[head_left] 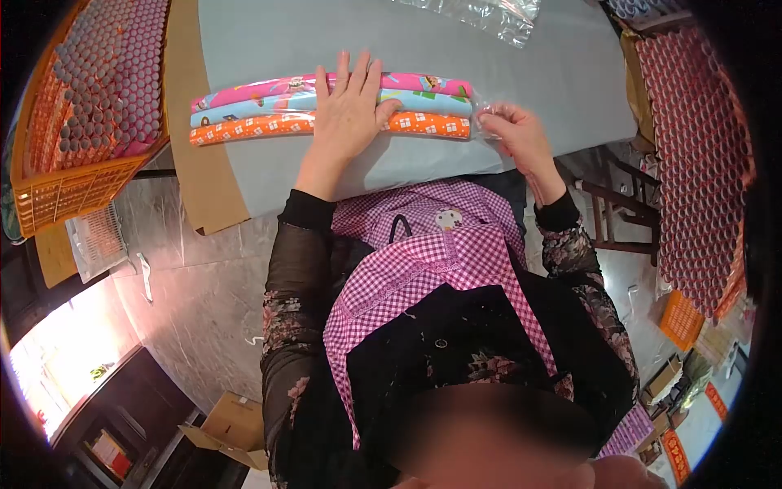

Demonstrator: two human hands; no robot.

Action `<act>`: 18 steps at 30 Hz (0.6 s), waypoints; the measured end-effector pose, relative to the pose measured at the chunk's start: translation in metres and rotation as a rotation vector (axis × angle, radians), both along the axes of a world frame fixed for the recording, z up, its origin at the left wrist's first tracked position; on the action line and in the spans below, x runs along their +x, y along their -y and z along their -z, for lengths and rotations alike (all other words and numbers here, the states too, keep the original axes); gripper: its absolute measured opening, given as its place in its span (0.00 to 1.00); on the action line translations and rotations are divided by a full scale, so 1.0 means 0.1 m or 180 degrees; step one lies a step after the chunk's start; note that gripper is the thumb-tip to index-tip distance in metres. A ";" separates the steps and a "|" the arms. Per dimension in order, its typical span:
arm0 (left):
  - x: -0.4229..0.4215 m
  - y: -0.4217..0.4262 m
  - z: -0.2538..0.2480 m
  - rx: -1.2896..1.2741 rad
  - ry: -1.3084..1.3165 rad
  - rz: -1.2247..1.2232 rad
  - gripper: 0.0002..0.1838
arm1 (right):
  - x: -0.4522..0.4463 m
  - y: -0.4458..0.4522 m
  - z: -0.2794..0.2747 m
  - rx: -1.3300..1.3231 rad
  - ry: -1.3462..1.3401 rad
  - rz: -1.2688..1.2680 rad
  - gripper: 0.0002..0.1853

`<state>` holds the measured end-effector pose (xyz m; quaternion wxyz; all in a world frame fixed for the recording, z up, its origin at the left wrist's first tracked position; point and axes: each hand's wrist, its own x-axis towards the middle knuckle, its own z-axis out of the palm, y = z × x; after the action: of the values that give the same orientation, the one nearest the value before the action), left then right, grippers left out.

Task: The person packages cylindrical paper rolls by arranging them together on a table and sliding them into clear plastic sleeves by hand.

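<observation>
Three rolls of patterned wrapping paper lie side by side on the grey table: a pink roll (423, 82) at the far side, a light blue roll (269, 106) in the middle and an orange roll (252, 130) nearest me. Clear plastic film covers them. My left hand (346, 114) lies flat across the rolls near their middle, fingers spread. Beyond the right ends of the rolls, my right hand (520, 134) pinches the loose end of the clear plastic bag (486, 114).
More clear plastic bags (509, 18) lie at the table's far edge. An orange crate (81, 191) packed with many rolls stands at left, beside a cardboard sheet (199, 179). Stacked rolls (696, 163) rise at right, near a dark wooden stool (623, 208).
</observation>
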<state>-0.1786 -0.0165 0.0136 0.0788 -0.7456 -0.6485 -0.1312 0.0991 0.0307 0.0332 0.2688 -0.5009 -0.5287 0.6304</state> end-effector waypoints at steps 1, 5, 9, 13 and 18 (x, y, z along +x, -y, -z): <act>0.00 0.00 -0.01 0.0005 0.0012 0.0004 0.35 | 0.00 0.00 0.00 -0.0027 -0.0061 0.0087 0.09; 0.01 0.00 -0.01 -0.0005 0.0038 0.0003 0.35 | 0.06 0.01 0.14 0.0130 -0.0258 0.0050 0.08; 0.01 0.01 -0.02 0.0007 0.0022 0.0032 0.35 | 0.05 0.02 0.14 0.0260 -0.0214 -0.0046 0.08; 0.01 0.01 -0.02 0.0057 0.0059 0.0034 0.35 | 0.12 -0.05 0.14 0.0528 -0.0107 -0.0853 0.13; 0.01 0.02 -0.03 0.0101 0.0072 0.0046 0.35 | 0.19 -0.03 -0.18 -0.0034 0.0182 -0.1173 0.18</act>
<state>-0.1777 -0.0180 0.0163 0.0824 -0.7474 -0.6419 -0.1505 0.1179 0.0338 0.0510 0.1309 -0.4147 -0.6156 0.6572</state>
